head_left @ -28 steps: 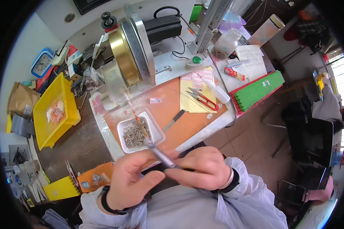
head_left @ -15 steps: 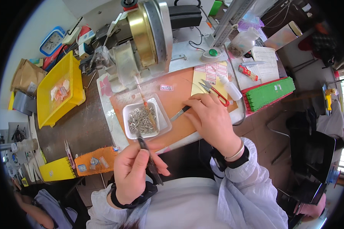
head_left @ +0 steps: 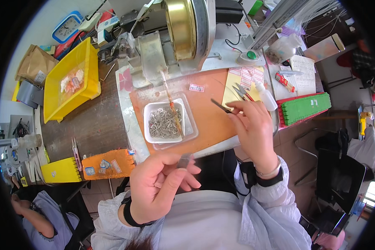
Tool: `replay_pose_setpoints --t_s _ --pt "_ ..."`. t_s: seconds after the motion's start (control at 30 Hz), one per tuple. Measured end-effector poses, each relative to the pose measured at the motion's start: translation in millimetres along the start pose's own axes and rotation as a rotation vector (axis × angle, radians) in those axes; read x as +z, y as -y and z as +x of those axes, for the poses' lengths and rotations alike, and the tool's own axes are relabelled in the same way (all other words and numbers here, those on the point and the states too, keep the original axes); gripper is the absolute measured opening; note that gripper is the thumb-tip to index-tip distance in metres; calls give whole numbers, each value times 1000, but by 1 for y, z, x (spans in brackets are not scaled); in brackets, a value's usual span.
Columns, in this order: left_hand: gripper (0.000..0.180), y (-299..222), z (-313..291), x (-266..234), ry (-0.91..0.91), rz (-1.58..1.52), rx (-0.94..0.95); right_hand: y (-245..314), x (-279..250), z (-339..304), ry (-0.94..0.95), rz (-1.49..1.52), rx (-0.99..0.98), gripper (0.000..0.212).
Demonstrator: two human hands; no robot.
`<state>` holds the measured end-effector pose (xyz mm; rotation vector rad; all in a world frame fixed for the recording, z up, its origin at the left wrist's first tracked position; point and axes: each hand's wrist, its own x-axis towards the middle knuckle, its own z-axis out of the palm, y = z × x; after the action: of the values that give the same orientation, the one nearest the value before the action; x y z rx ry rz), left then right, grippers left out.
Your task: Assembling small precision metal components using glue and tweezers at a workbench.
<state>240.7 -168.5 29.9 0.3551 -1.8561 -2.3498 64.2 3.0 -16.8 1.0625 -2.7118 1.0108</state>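
Note:
My left hand (head_left: 156, 185) is low in front of my body, thumb and fingers pinching a flat, narrow grey tool (head_left: 184, 160); its kind is unclear, since it is seen nearly end-on. In my right hand (head_left: 254, 129), above the orange-brown mat (head_left: 212, 125), is a slender dark tool (head_left: 221, 106) like a small knife, gripped between thumb and fingers and pointing up and left. Between the hands stands a white tray (head_left: 146, 129) of small metal rings (head_left: 164, 124). A thin orange-brown stick (head_left: 174, 114) leans into it. A clear plastic tray (head_left: 194, 131) lies underneath.
Scissors (head_left: 242, 91) and a white squeeze bottle (head_left: 266, 96) lie beyond my right hand. A machine with a brass wheel (head_left: 180, 31) stands behind the mat. A yellow bin (head_left: 50, 104), orange block (head_left: 108, 164) and green block (head_left: 306, 109) flank the bench. A person (head_left: 46, 216) sits lower left.
My right hand has moved right, and its dark tool has swung from pointing down-left to up-left. My left hand has shifted slightly right; its tool is turned and looks shorter. The whole view has shifted.

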Motion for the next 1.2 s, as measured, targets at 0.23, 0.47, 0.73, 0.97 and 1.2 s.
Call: replay_pose_setpoints --t_s 0.23,0.47,0.73,0.97,1.2 --pt "25 -1 7 -3 10 147 58 52 -38 -30 481 1108 347 12" --pt "19 -9 7 -4 65 390 106 63 -31 -23 713 1278 328 11" --pt "17 -11 9 -5 86 568 212 53 -21 -24 902 1592 546 13" --pt "25 -7 12 -6 96 602 276 50 -21 -25 912 1694 432 13" --pt "23 -4 10 -6 81 641 308 48 -15 -27 922 1750 493 15"
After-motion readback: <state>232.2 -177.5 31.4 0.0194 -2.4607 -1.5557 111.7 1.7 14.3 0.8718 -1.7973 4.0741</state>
